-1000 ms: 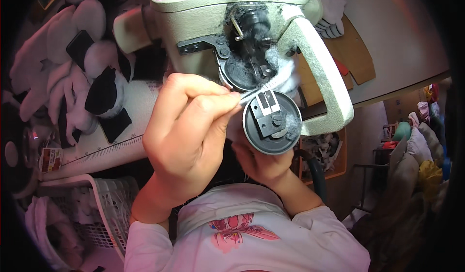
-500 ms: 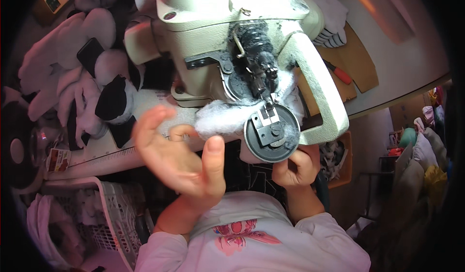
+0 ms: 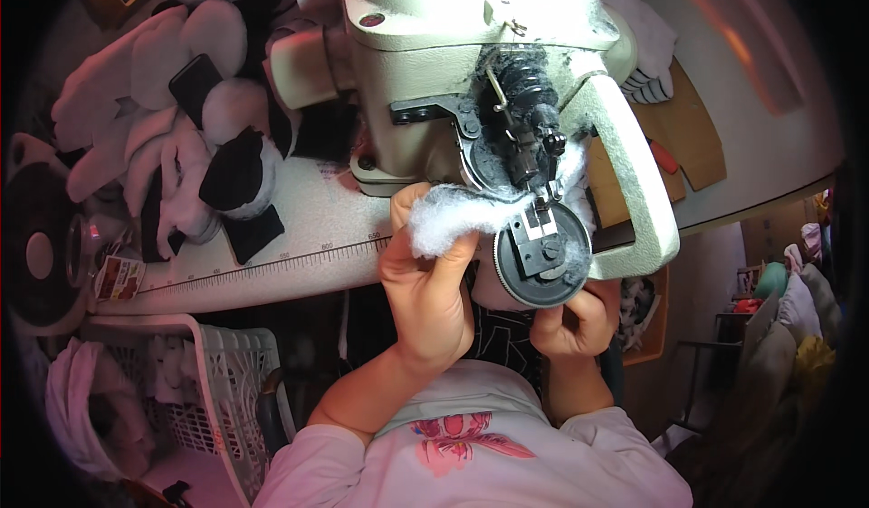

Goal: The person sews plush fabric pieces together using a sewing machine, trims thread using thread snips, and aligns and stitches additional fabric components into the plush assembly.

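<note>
left hand [image 3: 430, 282] back up from open palm, closed on white fluff [image 3: 444, 218] beside black round plate [image 3: 541, 254]

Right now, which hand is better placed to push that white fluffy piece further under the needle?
Probably the left hand: it already pinches the white fluffy piece right beside the round black plate under the needle. The right hand sits below the plate, gripping its lower edge, away from the fluff.

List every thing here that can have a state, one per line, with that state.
left hand: gripping the white fluffy fabric at the machine.
right hand: closed under the round black plate, touching it.
white fluffy fabric: bunched, fed under the presser foot.
sewing machine: upright, lint-covered around the needle bar.
white basket: open, holding pale pieces.
plush pieces: piled on the table, untouched.
</note>
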The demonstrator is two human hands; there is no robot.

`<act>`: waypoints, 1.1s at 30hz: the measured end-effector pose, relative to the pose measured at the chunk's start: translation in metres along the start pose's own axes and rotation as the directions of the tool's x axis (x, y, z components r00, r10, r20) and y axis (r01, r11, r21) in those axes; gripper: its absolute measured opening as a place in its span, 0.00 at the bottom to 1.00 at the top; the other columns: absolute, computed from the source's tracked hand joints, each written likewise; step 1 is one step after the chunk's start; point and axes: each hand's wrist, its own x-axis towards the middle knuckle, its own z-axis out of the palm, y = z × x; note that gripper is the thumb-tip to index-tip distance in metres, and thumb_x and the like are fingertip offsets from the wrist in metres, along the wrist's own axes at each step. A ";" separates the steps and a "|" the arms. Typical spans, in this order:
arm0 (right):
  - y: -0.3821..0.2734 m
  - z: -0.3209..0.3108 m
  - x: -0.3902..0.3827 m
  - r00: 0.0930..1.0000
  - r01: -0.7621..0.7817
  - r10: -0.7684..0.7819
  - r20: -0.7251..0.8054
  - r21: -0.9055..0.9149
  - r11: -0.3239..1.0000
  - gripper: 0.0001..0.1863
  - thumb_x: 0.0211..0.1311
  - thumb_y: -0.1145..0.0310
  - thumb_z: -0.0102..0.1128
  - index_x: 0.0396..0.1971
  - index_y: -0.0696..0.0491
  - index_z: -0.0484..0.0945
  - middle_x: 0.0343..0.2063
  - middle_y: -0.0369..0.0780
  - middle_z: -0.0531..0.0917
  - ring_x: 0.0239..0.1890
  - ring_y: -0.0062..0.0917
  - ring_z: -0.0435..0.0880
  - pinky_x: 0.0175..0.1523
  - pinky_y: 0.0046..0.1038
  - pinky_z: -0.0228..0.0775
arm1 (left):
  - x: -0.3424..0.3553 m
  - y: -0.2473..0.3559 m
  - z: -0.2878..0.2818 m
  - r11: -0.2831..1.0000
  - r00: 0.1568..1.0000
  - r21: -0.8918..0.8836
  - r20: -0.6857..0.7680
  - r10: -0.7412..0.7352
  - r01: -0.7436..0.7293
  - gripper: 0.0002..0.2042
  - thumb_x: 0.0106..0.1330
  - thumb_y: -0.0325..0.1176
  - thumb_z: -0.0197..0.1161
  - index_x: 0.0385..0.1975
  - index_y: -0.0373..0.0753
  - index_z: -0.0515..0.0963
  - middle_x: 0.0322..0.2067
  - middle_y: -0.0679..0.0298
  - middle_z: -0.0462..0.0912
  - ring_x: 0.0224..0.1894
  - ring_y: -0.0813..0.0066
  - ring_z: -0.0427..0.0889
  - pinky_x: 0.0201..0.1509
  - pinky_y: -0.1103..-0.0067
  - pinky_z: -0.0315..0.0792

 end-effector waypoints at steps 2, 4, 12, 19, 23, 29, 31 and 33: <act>-0.001 -0.002 0.001 1.000 0.001 -0.001 0.008 -0.002 1.000 0.10 0.59 0.66 0.65 0.33 0.58 0.78 0.35 0.45 0.82 0.36 0.37 0.82 0.44 0.33 0.75 | 0.001 0.002 0.003 0.999 1.000 -0.036 -0.025 -0.007 0.006 0.08 0.61 0.16 0.61 0.37 0.34 0.78 0.47 0.68 0.68 0.47 0.79 0.73 0.54 0.81 0.67; -0.001 -0.004 0.001 1.000 0.004 -0.003 0.017 -0.003 1.000 0.10 0.59 0.66 0.65 0.33 0.57 0.79 0.35 0.45 0.82 0.36 0.37 0.82 0.43 0.33 0.74 | 0.001 0.004 0.005 0.995 0.998 -0.098 -0.049 -0.026 0.021 0.07 0.59 0.15 0.61 0.34 0.34 0.78 0.47 0.68 0.67 0.48 0.79 0.72 0.53 0.81 0.68; 0.003 -0.011 -0.008 0.955 -0.248 0.250 -0.160 0.036 0.968 0.16 0.61 0.58 0.56 0.34 0.57 0.78 0.37 0.44 0.74 0.39 0.31 0.75 0.45 0.31 0.66 | 0.011 -0.013 0.005 0.883 0.933 0.304 0.075 0.351 -0.357 0.11 0.47 0.18 0.68 0.32 0.33 0.81 0.39 0.65 0.65 0.40 0.78 0.66 0.43 0.85 0.62; 0.028 -0.004 0.032 0.933 -0.349 0.360 -0.023 0.191 0.917 0.16 0.59 0.69 0.58 0.43 0.64 0.75 0.42 0.47 0.76 0.43 0.32 0.75 0.50 0.31 0.65 | 0.013 -0.004 0.007 0.640 0.884 0.613 0.270 0.382 -0.464 0.11 0.48 0.22 0.69 0.34 0.31 0.81 0.38 0.66 0.69 0.44 0.76 0.69 0.52 0.82 0.62; 0.032 0.008 0.053 0.974 -0.116 0.085 0.212 0.143 0.983 0.14 0.52 0.75 0.66 0.40 0.62 0.78 0.37 0.42 0.78 0.41 0.31 0.76 0.46 0.29 0.66 | 0.015 0.007 0.009 0.589 0.885 0.667 0.277 0.374 -0.457 0.12 0.43 0.26 0.72 0.28 0.31 0.80 0.36 0.63 0.65 0.41 0.69 0.65 0.49 0.79 0.61; 0.007 0.037 0.040 0.942 -0.334 0.287 0.172 0.437 0.835 0.11 0.49 0.73 0.67 0.33 0.61 0.79 0.31 0.40 0.76 0.34 0.28 0.74 0.39 0.28 0.67 | 0.021 0.022 0.004 0.345 0.820 0.764 0.398 0.411 -0.544 0.12 0.40 0.24 0.72 0.28 0.34 0.80 0.37 0.61 0.72 0.45 0.63 0.65 0.53 0.74 0.58; 0.003 0.042 0.035 0.889 -0.452 0.414 0.195 0.521 0.724 0.10 0.52 0.71 0.65 0.30 0.63 0.79 0.31 0.40 0.76 0.34 0.27 0.74 0.39 0.26 0.67 | 0.021 0.026 0.005 0.317 0.809 0.762 0.438 0.391 -0.565 0.12 0.40 0.23 0.71 0.28 0.34 0.80 0.36 0.62 0.73 0.45 0.63 0.65 0.53 0.74 0.59; 0.003 0.044 0.033 0.874 -0.481 0.437 0.214 0.520 0.706 0.10 0.51 0.72 0.65 0.30 0.63 0.78 0.31 0.40 0.75 0.34 0.27 0.74 0.39 0.26 0.67 | 0.021 0.027 0.007 0.281 0.796 0.767 0.451 0.405 -0.577 0.11 0.40 0.22 0.71 0.27 0.35 0.80 0.33 0.63 0.74 0.45 0.63 0.65 0.52 0.73 0.59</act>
